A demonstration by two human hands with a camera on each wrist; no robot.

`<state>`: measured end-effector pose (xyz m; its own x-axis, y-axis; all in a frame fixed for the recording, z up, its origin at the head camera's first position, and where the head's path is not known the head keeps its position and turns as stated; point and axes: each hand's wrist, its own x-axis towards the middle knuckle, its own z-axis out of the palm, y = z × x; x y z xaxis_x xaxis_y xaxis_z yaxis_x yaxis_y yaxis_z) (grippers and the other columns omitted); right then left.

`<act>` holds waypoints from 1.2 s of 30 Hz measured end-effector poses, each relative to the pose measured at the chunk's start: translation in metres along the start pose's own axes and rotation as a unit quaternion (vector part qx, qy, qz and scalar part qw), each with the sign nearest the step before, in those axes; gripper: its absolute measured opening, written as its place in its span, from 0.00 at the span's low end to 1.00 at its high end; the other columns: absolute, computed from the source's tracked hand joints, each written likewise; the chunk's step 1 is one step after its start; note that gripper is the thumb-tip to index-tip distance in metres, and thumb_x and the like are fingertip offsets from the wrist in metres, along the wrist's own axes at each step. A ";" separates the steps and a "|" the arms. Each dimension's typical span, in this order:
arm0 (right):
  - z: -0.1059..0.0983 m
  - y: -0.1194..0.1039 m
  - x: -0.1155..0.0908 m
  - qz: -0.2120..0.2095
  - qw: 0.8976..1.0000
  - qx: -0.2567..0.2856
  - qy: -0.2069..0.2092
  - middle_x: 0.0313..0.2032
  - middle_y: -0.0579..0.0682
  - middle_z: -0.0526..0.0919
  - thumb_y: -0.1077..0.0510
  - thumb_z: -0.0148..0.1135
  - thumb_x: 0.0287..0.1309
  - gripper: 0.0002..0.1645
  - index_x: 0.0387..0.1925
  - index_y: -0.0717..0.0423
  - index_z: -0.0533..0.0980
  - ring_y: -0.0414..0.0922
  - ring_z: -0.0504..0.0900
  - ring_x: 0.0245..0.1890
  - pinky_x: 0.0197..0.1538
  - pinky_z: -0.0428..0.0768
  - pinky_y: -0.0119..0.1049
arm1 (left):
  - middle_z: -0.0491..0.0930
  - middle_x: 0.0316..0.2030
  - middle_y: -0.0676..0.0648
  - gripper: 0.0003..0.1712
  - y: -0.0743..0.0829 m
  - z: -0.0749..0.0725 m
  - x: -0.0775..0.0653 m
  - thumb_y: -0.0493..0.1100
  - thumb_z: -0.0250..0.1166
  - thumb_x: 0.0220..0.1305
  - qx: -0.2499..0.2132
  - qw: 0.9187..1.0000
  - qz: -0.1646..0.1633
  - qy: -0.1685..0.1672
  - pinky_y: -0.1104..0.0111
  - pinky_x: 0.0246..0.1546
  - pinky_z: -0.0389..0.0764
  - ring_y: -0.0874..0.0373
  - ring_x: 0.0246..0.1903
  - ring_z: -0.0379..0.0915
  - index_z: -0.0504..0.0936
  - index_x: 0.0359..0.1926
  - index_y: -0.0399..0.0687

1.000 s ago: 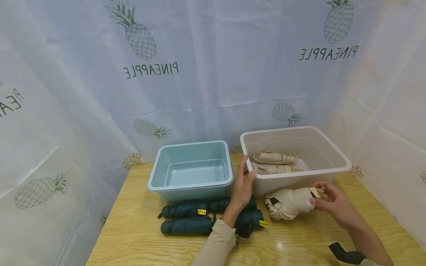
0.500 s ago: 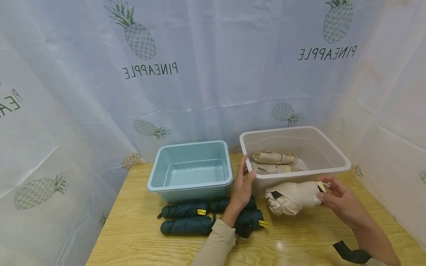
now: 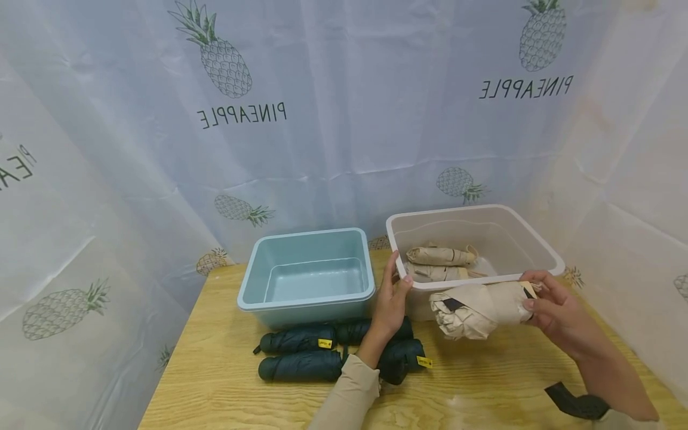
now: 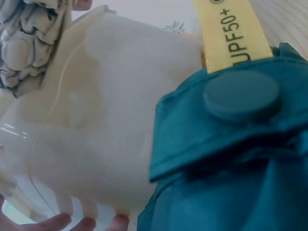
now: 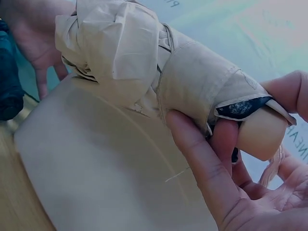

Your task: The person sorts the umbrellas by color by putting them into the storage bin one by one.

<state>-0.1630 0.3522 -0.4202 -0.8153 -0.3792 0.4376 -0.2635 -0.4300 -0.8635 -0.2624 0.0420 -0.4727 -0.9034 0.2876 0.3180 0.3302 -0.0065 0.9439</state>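
Note:
My right hand [image 3: 561, 316] grips the pale wooden handle end of a beige folded umbrella [image 3: 484, 307], held up just in front of the white bin. Its cloth is loosely bunched at the other end, as the right wrist view also shows the umbrella [image 5: 120, 53]. At the front left corner of the white bin [image 3: 502, 279], my left hand [image 3: 391, 307] holds the rim with thumb and fingers spread round the corner. Inside that bin lie two beige umbrellas [image 3: 441, 256]. In the left wrist view the left fingertips [image 4: 86, 224] meet the bin wall.
Several dark teal folded umbrellas [image 3: 301, 365] with yellow tags lie on the wooden table [image 3: 215, 394], partly behind my left forearm. A light blue bin [image 3: 306, 301] with a bare floor stands left of the white one. Pineapple-print curtains [image 3: 349, 119] enclose the table.
My right hand has raised the beige umbrella up and slightly right, from near the table to just below the white bin's front rim. The left hand stays at the bin's corner.

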 end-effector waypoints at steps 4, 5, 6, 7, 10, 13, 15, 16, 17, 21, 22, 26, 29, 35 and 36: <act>-0.001 -0.008 0.005 0.011 1.000 0.001 -0.011 0.56 0.49 0.79 0.81 0.26 0.67 0.34 0.66 0.57 0.63 0.41 0.85 0.50 0.46 0.86 0.36 | 0.57 0.78 0.44 0.36 0.000 0.000 0.000 0.57 0.49 0.79 -0.002 1.000 0.002 0.000 0.48 0.63 0.74 0.46 0.72 0.63 0.49 0.82 0.70; -0.002 -0.010 0.006 0.014 1.000 0.004 -0.016 0.55 0.49 0.79 0.81 0.26 0.68 0.34 0.66 0.57 0.63 0.41 0.85 0.49 0.46 0.86 0.36 | 0.57 0.78 0.44 0.36 0.000 0.000 0.000 0.57 0.49 0.79 -0.002 1.000 0.003 0.001 0.48 0.63 0.74 0.46 0.72 0.63 0.49 0.82 0.70; -0.002 -0.013 0.008 0.017 1.000 0.005 -0.019 0.55 0.49 0.79 0.81 0.25 0.68 0.34 0.66 0.57 0.62 0.41 0.85 0.49 0.46 0.86 0.36 | 0.57 0.78 0.44 0.36 0.000 0.000 0.000 0.57 0.49 0.79 -0.002 1.000 0.003 0.000 0.47 0.63 0.74 0.46 0.72 0.63 0.48 0.82 0.70; -0.002 -0.015 0.009 0.020 1.000 0.005 -0.018 0.54 0.49 0.79 0.81 0.25 0.68 0.34 0.66 0.57 0.62 0.41 0.85 0.49 0.46 0.86 0.35 | 0.57 0.78 0.43 0.36 0.000 0.000 0.000 0.57 0.49 0.79 -0.002 1.000 0.003 0.001 0.47 0.64 0.73 0.46 0.72 0.63 0.49 0.81 0.71; -0.002 -0.023 0.014 0.026 0.999 0.010 -0.022 0.53 0.48 0.80 0.80 0.24 0.68 0.34 0.66 0.57 0.62 0.41 0.86 0.47 0.45 0.86 0.35 | 0.57 0.78 0.45 0.35 0.000 0.000 -0.001 0.58 0.49 0.79 0.002 1.000 0.001 0.003 0.47 0.64 0.73 0.47 0.71 0.63 0.49 0.81 0.74; -0.003 -0.029 0.018 0.025 0.999 0.010 -0.030 0.53 0.49 0.80 0.80 0.24 0.67 0.35 0.67 0.57 0.62 0.42 0.85 0.47 0.45 0.86 0.35 | 0.57 0.78 0.47 0.35 0.000 0.000 -0.001 0.58 0.49 0.78 0.004 1.000 -0.003 0.004 0.48 0.64 0.73 0.48 0.71 0.64 0.49 0.81 0.75; -0.003 -0.033 0.021 0.027 0.999 0.006 -0.033 0.53 0.49 0.80 0.80 0.24 0.67 0.35 0.68 0.56 0.62 0.42 0.85 0.47 0.45 0.86 0.36 | 0.57 0.78 0.48 0.35 0.000 0.000 -0.001 0.58 0.49 0.78 0.004 1.000 -0.004 0.005 0.48 0.64 0.73 0.49 0.72 0.63 0.49 0.81 0.75; -0.003 -0.035 0.024 0.028 0.999 0.003 -0.035 0.53 0.49 0.79 0.80 0.24 0.68 0.35 0.68 0.56 0.62 0.42 0.85 0.47 0.45 0.86 0.36 | 0.57 0.78 0.49 0.35 0.000 0.001 -0.001 0.58 0.49 0.78 0.003 1.000 -0.004 0.005 0.48 0.64 0.73 0.49 0.72 0.63 0.49 0.81 0.75; -0.003 -0.037 0.026 0.028 0.999 0.002 -0.038 0.53 0.49 0.79 0.79 0.24 0.68 0.35 0.68 0.55 0.62 0.42 0.84 0.47 0.45 0.86 0.36 | 0.57 0.78 0.49 0.35 0.000 0.001 -0.001 0.58 0.49 0.78 0.003 1.000 -0.005 0.005 0.48 0.64 0.73 0.49 0.72 0.63 0.49 0.81 0.75; -0.001 -0.047 0.033 0.042 0.998 -0.017 -0.032 0.54 0.47 0.77 0.78 0.24 0.69 0.36 0.67 0.50 0.63 0.40 0.84 0.47 0.46 0.86 0.35 | 0.57 0.78 0.49 0.35 0.000 0.001 -0.001 0.58 0.49 0.78 0.006 1.000 -0.007 0.006 0.47 0.64 0.73 0.49 0.72 0.64 0.49 0.81 0.76; -0.001 -0.049 0.035 0.042 0.998 -0.015 -0.036 0.54 0.47 0.76 0.77 0.23 0.69 0.36 0.68 0.50 0.62 0.41 0.83 0.48 0.46 0.86 0.36 | 0.57 0.78 0.49 0.35 0.000 0.000 -0.001 0.58 0.49 0.78 0.008 1.000 -0.008 0.007 0.47 0.64 0.73 0.49 0.72 0.64 0.49 0.80 0.76; -0.004 -0.052 0.042 0.041 0.998 0.005 -0.045 0.56 0.48 0.76 0.77 0.21 0.70 0.37 0.69 0.51 0.62 0.42 0.83 0.50 0.49 0.85 0.37 | 0.58 0.78 0.48 0.35 0.000 0.000 -0.001 0.58 0.49 0.78 0.007 1.000 -0.009 0.008 0.47 0.65 0.73 0.49 0.72 0.64 0.49 0.80 0.77; -0.007 -0.054 0.047 0.039 0.997 0.035 -0.055 0.56 0.50 0.77 0.77 0.19 0.71 0.36 0.69 0.53 0.62 0.43 0.83 0.51 0.49 0.85 0.38 | 0.59 0.77 0.48 0.35 0.000 0.001 0.000 0.58 0.49 0.78 0.004 1.000 -0.007 0.008 0.46 0.64 0.73 0.48 0.72 0.64 0.49 0.80 0.77; -0.009 -0.060 0.060 0.052 0.998 0.019 -0.036 0.55 0.50 0.77 0.74 0.21 0.74 0.31 0.67 0.53 0.63 0.42 0.83 0.51 0.50 0.85 0.38 | 0.59 0.77 0.48 0.35 0.000 0.000 0.000 0.59 0.49 0.77 0.005 1.000 -0.007 0.007 0.45 0.65 0.73 0.48 0.72 0.64 0.49 0.80 0.79; -0.010 -0.061 0.063 0.056 0.998 0.011 -0.030 0.55 0.49 0.76 0.74 0.22 0.74 0.31 0.66 0.52 0.63 0.42 0.82 0.51 0.50 0.85 0.38 | 0.59 0.77 0.48 0.35 0.000 0.000 0.000 0.59 0.49 0.77 0.006 1.000 -0.008 0.008 0.45 0.65 0.73 0.48 0.72 0.64 0.49 0.80 0.79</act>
<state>-0.2030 0.3625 -0.3427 -0.8066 -0.4735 0.3538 -0.1609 -0.4001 -0.9022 -0.2622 0.0423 -0.4723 -0.9124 0.2731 0.3048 0.3191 0.0087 0.9477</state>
